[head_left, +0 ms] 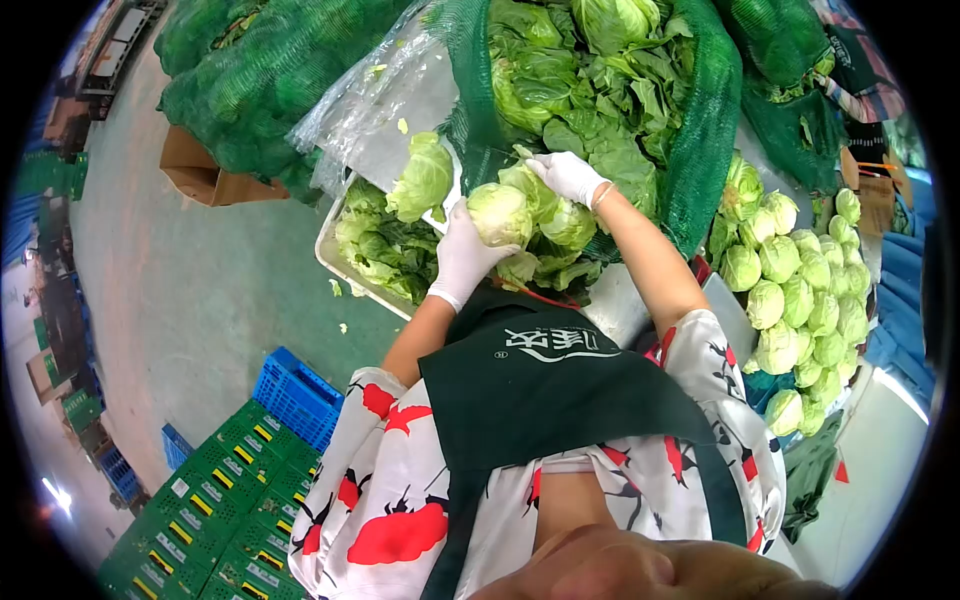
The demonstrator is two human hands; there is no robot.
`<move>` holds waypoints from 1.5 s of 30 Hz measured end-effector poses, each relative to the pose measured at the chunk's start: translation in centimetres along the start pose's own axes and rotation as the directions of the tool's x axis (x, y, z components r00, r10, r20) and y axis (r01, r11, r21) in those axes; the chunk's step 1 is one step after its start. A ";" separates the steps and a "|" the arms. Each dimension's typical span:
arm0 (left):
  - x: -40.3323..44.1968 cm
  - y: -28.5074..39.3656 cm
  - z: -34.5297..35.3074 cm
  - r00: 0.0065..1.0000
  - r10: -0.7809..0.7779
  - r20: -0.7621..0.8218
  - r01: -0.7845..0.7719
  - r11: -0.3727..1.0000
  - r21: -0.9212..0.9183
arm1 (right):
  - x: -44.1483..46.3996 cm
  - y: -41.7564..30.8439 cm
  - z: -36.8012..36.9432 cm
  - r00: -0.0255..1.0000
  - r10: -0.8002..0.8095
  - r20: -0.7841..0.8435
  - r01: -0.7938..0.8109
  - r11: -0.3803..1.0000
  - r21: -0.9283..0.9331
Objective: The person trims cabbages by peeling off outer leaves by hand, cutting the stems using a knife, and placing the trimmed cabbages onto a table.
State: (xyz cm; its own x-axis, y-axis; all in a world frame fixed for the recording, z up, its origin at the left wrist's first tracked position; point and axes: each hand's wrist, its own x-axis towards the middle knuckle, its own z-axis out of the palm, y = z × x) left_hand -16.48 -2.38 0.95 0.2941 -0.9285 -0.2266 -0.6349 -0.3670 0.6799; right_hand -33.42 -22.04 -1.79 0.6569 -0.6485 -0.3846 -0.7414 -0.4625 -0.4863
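A pale green cabbage [498, 214] rests in my white-gloved left hand [465, 252], which wraps round its near left side. On the far right side of it, my right hand [570, 180], also gloved, has its fingers closed on a loose outer cabbage leaf [530, 188]. Another cabbage [421, 182] sits to the left, on the edge of a metal surface. Below my hands, loose green leaves [375, 240] lie in a white bin [328, 250]. Just beyond, a green net sack [712, 130] gapes around more cabbages and dark leaves [600, 130].
Trimmed cabbages [800, 290] are heaped on the right. Full net sacks [270, 90] stand at the back left above a cardboard box [205, 175]. Green crates [215, 490] and a blue crate [300, 395] are stacked at lower left. Another person's sleeve [875, 95] shows at far right.
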 end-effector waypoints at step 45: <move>-4.6 -6.1 -3.9 0.996 0.042 0.084 0.041 0.619 -0.784 | -8.1 -2.5 2.5 0.761 0.395 -0.514 -0.216 0.902 0.373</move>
State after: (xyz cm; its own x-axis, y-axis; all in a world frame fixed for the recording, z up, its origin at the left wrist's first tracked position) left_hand -11.22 4.31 0.57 0.2061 -0.9444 -0.2561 0.1788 -0.2210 0.9587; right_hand -36.58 -14.10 0.58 0.1366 -0.9872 -0.0818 -0.7595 -0.0514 -0.6485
